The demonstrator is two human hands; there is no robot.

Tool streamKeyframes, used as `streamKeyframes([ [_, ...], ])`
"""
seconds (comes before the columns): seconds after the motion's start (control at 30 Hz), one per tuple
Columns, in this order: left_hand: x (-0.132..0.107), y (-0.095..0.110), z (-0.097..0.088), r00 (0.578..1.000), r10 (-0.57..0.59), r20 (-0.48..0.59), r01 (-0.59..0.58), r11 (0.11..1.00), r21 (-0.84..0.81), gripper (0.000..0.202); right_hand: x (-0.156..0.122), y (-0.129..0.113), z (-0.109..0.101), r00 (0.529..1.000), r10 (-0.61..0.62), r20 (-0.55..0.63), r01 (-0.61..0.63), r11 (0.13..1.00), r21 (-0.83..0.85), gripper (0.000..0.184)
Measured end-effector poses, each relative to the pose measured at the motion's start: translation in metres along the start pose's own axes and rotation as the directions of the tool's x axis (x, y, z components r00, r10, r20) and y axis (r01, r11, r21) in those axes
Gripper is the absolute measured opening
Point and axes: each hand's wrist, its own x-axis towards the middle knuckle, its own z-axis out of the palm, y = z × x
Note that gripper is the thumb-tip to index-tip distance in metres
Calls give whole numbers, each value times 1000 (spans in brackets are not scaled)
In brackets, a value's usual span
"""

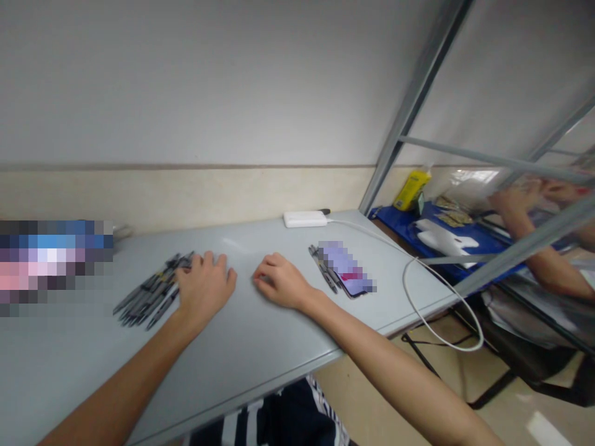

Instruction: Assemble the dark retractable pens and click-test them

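Left hand [204, 286] lies palm down on the desk [260, 334], fingers spread and nearly flat, gripping nothing. Its thumb side and forefinger rest against the near end of a heap of pens [149, 292]. The heap stretches away from the hand toward the left, so the pens lie just beside and partly under its fingers.

Right hand [279, 282] sits close by, a little apart from the left one, with its fingers curled under and the knuckles raised. The fingertips touch the desk, and I cannot tell whether they pinch anything small.

The pens are dark grey or black, slim, all much alike, and lie roughly parallel in a loose slanting bundle. A few more of the same kind, the spare pens [323, 272], lie to the right of the right hand, just beside a phone [349, 272] whose screen is blurred.

The desk is pale grey and smooth. Near its far edge is a white power bank [305, 218], and a white cable [437, 291] runs from it and loops off the right edge. Behind the desk is a plain wall, white above and cream below. To the right stands a grey metal frame [409, 118]. Beyond it is a blue table [400, 224] with a yellow bottle [411, 189], where another person's hand [511, 203] is at work.
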Motion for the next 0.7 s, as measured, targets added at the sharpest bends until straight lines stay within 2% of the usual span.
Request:
streamKeyframes([
  [0.13, 4, -8, 6, 999, 38, -6, -38, 998, -51, 27, 0, 0, 7, 1000, -30, -1, 30, 1000, 4, 10],
  [0.23, 9, -15, 13, 992, 123, -16, -123, 965, -234, 17, -2, 0, 7, 1000, -20, 1, 20, 1000, 7, 10],
  [0.3, 12, -17, 16, 980, 198, -39, -193, 869, -456, 20, -3, 0, 7, 1000, -3, -11, 3, 1000, 24, 10],
  [0.4, 13, -9, 14, 980, 192, -52, -165, 634, -756, 15, -3, -2, 6, 996, 34, -85, -29, 997, 65, 18],
  [0.47, 10, -2, 10, 979, 191, -74, -162, 500, -851, 19, -2, -2, 5, 990, 59, -128, -43, 991, 124, 31],
  [0.57, 6, 6, 7, 983, 164, -83, -144, 404, -903, 25, -2, -1, 3, 993, 81, -85, -55, 960, 275, 29],
  [0.63, 5, 7, 7, 984, 159, -80, -137, 390, -910, 29, -2, 2, 4, 991, 126, -45, -100, 920, 378, 21],
  [0.7, 5, 5, 8, 978, 192, -87, -167, 456, -874, 30, -3, 5, 4, 977, 208, -34, -170, 872, 459, 18],
])
